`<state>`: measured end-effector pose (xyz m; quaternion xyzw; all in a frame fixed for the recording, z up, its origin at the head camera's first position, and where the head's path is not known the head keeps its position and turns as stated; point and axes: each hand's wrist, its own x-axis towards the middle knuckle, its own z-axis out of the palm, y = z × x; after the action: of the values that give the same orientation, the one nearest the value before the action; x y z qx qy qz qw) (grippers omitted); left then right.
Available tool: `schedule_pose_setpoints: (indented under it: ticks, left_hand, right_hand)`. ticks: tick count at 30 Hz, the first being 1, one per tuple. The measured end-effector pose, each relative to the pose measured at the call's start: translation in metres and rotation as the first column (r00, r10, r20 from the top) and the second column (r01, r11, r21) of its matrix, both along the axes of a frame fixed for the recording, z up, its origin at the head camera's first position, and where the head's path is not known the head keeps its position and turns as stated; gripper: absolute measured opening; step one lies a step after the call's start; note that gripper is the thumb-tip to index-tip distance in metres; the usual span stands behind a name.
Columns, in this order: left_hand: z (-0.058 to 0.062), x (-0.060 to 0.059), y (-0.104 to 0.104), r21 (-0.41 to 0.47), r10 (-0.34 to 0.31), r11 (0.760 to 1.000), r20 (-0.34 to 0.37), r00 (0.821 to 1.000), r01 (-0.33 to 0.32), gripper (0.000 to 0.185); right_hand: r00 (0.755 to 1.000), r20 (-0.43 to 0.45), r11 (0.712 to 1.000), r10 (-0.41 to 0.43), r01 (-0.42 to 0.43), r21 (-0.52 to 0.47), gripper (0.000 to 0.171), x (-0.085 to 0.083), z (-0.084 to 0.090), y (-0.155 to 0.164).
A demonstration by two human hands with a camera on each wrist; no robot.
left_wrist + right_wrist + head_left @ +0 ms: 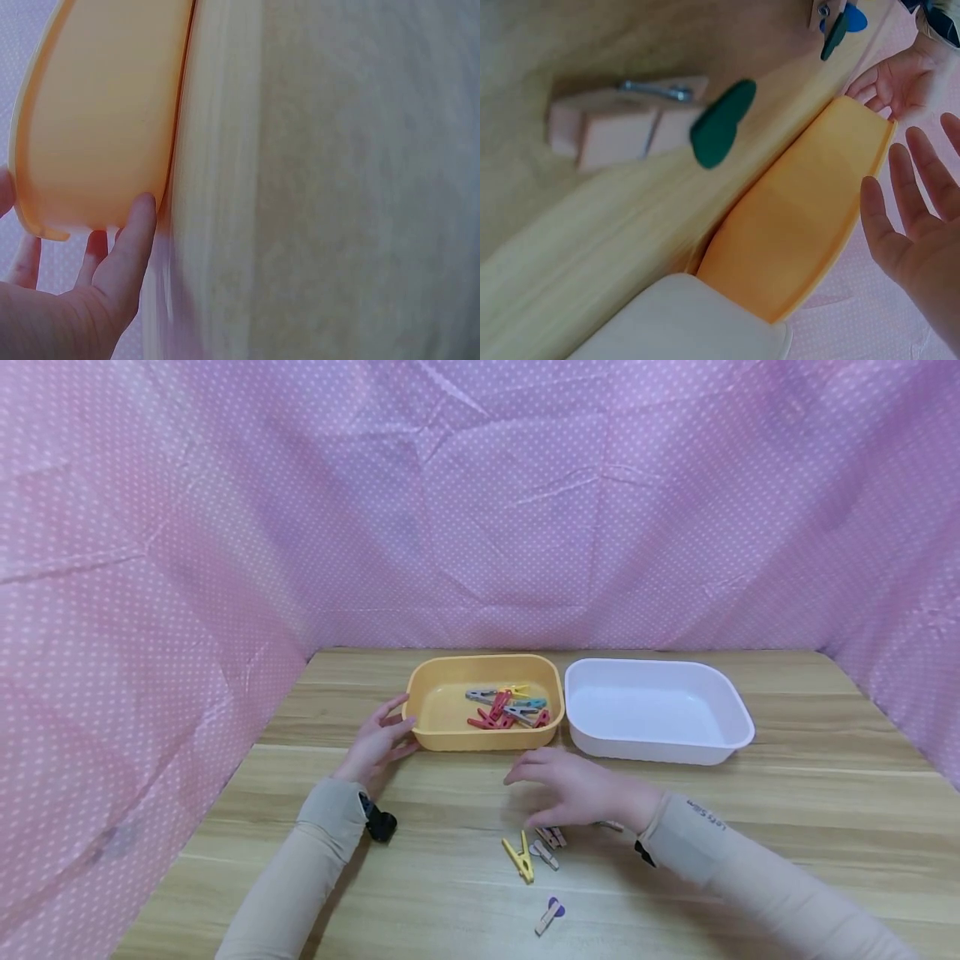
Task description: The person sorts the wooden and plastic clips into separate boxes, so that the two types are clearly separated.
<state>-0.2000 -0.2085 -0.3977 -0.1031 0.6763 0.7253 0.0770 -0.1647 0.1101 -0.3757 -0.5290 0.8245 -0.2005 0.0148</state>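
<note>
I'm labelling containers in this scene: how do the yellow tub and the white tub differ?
The yellow tub holds a pile of coloured clothespins; the white tub shows nothing inside. The left hand touches the yellow tub's corner; no hand touches the white tub. The white tub looks somewhat wider. Both are rounded rectangular tubs, side by side on the wooden table.

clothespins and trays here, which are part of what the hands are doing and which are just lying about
In hand:
left hand touching the yellow tray
right hand open over loose clothespins on the table
clothespins in the tray

Lying about:
white tray, nothing visible in it
pink dotted cloth
</note>
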Motion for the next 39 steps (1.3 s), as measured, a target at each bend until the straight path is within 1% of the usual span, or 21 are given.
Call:
schedule_pose_setpoints:
  ticks: [5,9,15,20,24,27,30,34,39]
  left_hand:
    - [0.001,-0.001,0.0,0.013,0.01,1.0,0.001,1.0,-0.01,0.059]
    - [0.001,-0.001,0.0,0.014,0.011,1.0,0.008,1.0,-0.011,0.059]
    - [0.001,0.002,0.001,0.006,0.01,1.0,0.005,1.0,-0.01,0.059]
    - [0.001,0.006,0.002,-0.007,0.008,1.0,-0.004,1.0,-0.008,0.058]
    - [0.002,0.009,0.004,-0.003,0.008,1.0,-0.01,1.0,-0.008,0.058]
    - [0.002,0.009,0.004,0.002,0.01,1.0,-0.012,1.0,-0.01,0.058]
    - [0.001,0.008,0.004,-0.001,0.013,1.0,-0.01,1.0,-0.013,0.058]
    - [0.0,0.007,0.003,-0.005,0.016,1.0,-0.001,1.0,-0.016,0.058]
    - [0.0,0.006,0.003,-0.003,0.018,1.0,0.001,1.0,-0.018,0.059]
  right_hand:
    - [1.0,0.023,0.999,0.013,-0.014,0.049,0.057,0.001,-0.002,-0.002]
    - [0.999,0.016,0.997,0.029,-0.03,0.078,0.062,0.003,-0.006,-0.004]
    - [0.998,0.04,0.994,0.04,-0.044,0.102,0.067,0.006,-0.01,-0.006]
    - [0.996,0.091,0.988,0.013,-0.026,0.152,0.068,0.011,-0.01,-0.009]
    - [0.989,0.143,0.976,-0.029,-0.003,0.217,0.068,0.015,-0.009,-0.011]
    - [0.986,0.155,0.965,-0.054,0.012,0.261,0.068,0.016,-0.009,-0.013]
    - [0.987,0.148,0.958,-0.055,0.011,0.287,0.07,0.017,-0.009,-0.014]
    - [0.987,0.154,0.952,-0.052,0.003,0.306,0.073,0.019,-0.008,-0.016]
    - [0.982,0.18,0.951,-0.054,-0.005,0.309,0.071,0.019,-0.008,-0.017]
